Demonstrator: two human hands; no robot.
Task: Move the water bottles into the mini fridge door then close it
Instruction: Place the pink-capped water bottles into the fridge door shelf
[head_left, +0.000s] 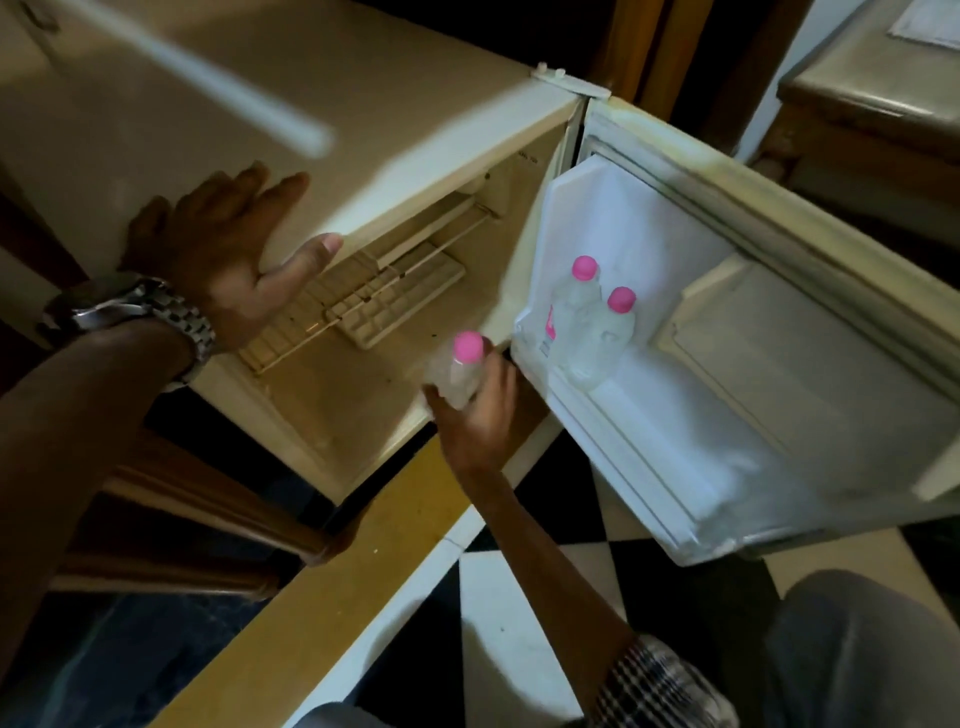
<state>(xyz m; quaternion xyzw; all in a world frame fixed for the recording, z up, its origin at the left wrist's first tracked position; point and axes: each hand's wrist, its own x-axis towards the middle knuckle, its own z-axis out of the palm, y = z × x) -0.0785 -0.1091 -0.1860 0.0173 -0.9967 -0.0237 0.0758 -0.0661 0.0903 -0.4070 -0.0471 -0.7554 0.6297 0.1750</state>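
The cream mini fridge (363, 119) stands open, its door (810, 332) swung out to the right. Two clear water bottles with pink caps (576, 306) (615, 332) stand upright in the door's lower shelf (639, 441). My right hand (478, 410) is shut on a third pink-capped bottle (460, 366), held upright just left of the door shelf, at the fridge's front opening. My left hand (228, 260), with a metal watch on the wrist, rests flat on the fridge's top front edge, fingers spread and thumb hooked under the rim.
Inside the fridge a wire shelf (353, 306) and a bare floor show. A wooden furniture frame (208, 514) stands to the left. Below is a checkered black-and-white floor (498, 597) with a yellow strip. My knee (857, 649) is at the lower right.
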